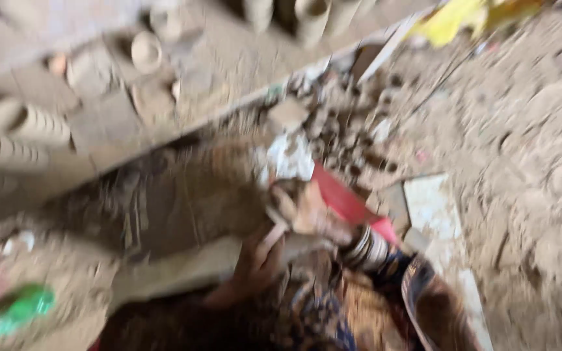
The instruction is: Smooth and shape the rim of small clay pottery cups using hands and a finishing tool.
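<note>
Blur hid much. Left hand (258,260) curled around a pale clay piece (280,229); right hand (310,211), bangles (365,250) at the wrist, gripped a muddy lump (287,195) above a red tray (343,201); exact grip unclear.

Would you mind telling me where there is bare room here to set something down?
Bare dirt ground lies right of the pale slab. The plank left of the left hand looks free. Crowded: rubble above the red sheet, and clay pots on the board at upper left.
</note>
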